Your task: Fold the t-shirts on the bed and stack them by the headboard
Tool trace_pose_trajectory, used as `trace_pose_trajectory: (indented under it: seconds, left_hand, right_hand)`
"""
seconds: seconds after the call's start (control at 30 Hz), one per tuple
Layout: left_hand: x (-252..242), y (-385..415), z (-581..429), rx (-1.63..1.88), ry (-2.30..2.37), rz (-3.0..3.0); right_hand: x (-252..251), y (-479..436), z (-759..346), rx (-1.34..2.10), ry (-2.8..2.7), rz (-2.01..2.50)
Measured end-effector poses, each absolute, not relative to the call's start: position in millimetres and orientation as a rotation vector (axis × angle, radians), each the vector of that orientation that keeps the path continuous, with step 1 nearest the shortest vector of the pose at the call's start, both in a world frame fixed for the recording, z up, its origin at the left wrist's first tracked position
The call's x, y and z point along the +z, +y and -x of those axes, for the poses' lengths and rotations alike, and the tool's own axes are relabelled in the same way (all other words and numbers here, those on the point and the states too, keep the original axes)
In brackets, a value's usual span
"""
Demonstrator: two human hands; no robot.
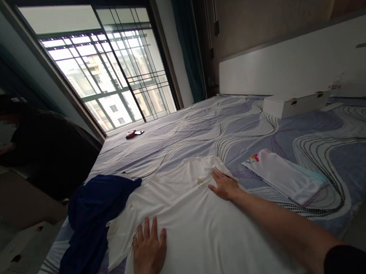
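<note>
My left hand [148,250] open, palm down on white shirt [198,232], bottom centre of frame. My right hand [224,186] also open, flat on shirt beside small print [200,182]. Blue cloth [95,211] lower left; folded garment [283,176] lower right; white box [294,104] mid-right; person [48,144] far left.

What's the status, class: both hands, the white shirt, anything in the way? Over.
Left hand on white shirt, fingers spread. Right hand on shirt, near small print. Shirt spread on bed, wrinkled. Blue cloth beside one sleeve, possibly in the way.
</note>
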State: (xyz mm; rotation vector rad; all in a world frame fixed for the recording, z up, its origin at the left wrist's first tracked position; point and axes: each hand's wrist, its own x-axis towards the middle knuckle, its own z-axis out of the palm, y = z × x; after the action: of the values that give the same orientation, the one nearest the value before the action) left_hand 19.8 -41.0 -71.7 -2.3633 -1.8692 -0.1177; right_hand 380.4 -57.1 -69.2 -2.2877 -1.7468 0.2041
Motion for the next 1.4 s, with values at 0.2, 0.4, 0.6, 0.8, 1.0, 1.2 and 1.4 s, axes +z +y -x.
trace_pose_trajectory:
  seconds: [0.2, 0.4, 0.6, 0.8, 1.0, 1.2, 1.4]
  left_hand:
    - [-73, -27, -21, -0.140, -1.866, 2.363]
    - [-73, -28, -23, -0.204, -1.842, 2.334]
    - [-76, -27, -23, -0.236, -1.810, 2.320]
    - [-78, -25, -23, -0.253, -1.811, 2.325]
    - [-74, -33, -24, -0.306, -1.840, 2.341]
    - [-59, -30, -31, -0.305, -1.676, 2.504]
    - [-20, 51, 31, -0.316, -2.013, 2.321]
  right_hand:
    - [-66, -7, -445, 0.213, -1.522, 2.493]
    - [-64, 7, -487, -0.013, -1.085, 2.673]
    - [-36, 26, -528, 0.099, -1.346, 2.596]
    - [-8, 25, -550, 0.032, -1.409, 2.611]
    - [-43, 13, -435, -0.116, -1.645, 2.455]
    - [-84, -20, -346, 0.025, -1.745, 2.394]
    - [-86, -15, -351, -0.006, -1.708, 2.403]
